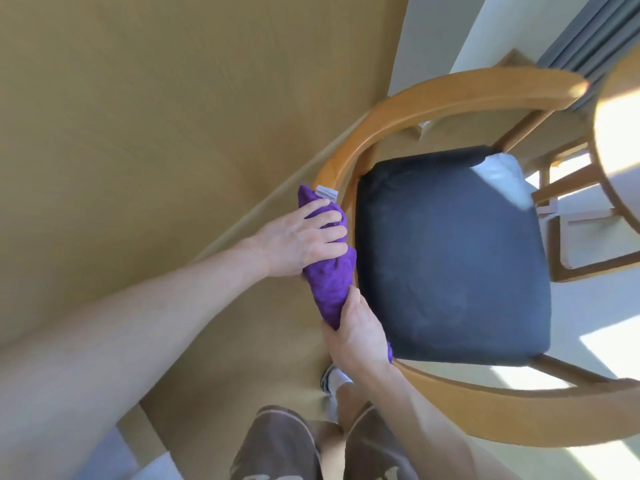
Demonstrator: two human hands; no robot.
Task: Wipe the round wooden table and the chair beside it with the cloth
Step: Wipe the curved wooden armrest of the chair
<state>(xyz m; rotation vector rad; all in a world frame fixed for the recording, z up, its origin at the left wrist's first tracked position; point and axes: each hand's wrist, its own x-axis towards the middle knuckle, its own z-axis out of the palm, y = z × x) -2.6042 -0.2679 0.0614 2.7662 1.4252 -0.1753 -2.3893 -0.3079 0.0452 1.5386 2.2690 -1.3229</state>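
A purple cloth (330, 282) is wrapped around the curved wooden back rail of the chair (450, 95), which has a dark padded seat (450, 258). My left hand (301, 237) presses on the cloth's upper part with fingers spread over it. My right hand (356, 330) grips the cloth's lower end against the rail. A white tag shows at the cloth's top. The round wooden table's edge (616, 140) shows at the far right, lit by sun.
A tan wall (156, 133) fills the left, close behind the chair. A second wooden chair frame (581, 237) stands under the table. Grey curtains (588, 32) hang at top right. My legs and a white-socked foot (334, 379) are below.
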